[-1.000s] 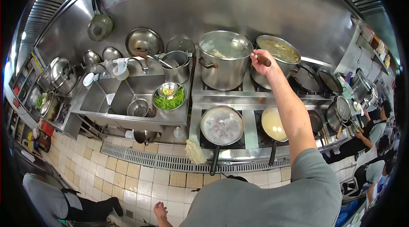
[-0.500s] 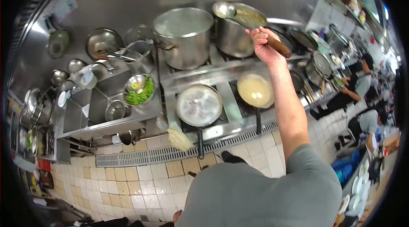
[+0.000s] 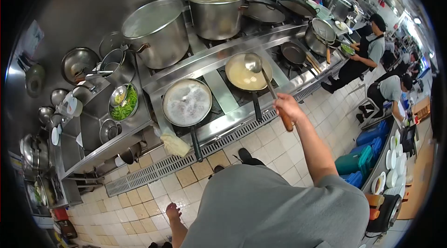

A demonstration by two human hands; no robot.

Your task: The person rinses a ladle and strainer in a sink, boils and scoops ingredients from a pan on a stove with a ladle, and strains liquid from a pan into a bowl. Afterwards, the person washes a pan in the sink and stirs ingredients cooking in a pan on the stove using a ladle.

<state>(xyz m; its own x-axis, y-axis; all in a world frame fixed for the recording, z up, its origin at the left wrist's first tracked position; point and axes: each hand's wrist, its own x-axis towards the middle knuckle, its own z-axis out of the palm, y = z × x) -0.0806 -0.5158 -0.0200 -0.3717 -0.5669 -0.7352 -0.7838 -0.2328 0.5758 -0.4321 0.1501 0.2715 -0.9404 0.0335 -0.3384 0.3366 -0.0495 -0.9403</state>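
Observation:
My right hand (image 3: 287,109) is closed round a long ladle (image 3: 271,85) with a wooden grip. The ladle's metal bowl hangs at the near pan (image 3: 240,73), which holds a pale yellow liquid; whether it touches the liquid I cannot tell. To the left on the stove, another pan (image 3: 187,103) holds a whitish, foamy liquid. Low at my side hangs my left hand (image 3: 173,211), fingers loosely curled and apart, with nothing visible in it.
Two big stockpots, one cloudy (image 3: 156,38) and one with yellowish broth (image 3: 216,15), stand behind the pans. A bowl of chopped greens (image 3: 125,106) sits by the sink (image 3: 93,124). A yellowish cloth (image 3: 175,144) hangs at the stove edge. A co-worker (image 3: 368,50) stands at right.
My right hand has brought the ladle down and toward me, from the rear stockpot to the pan of pale yellow liquid. The view has turned, and my left hand now shows more fully.

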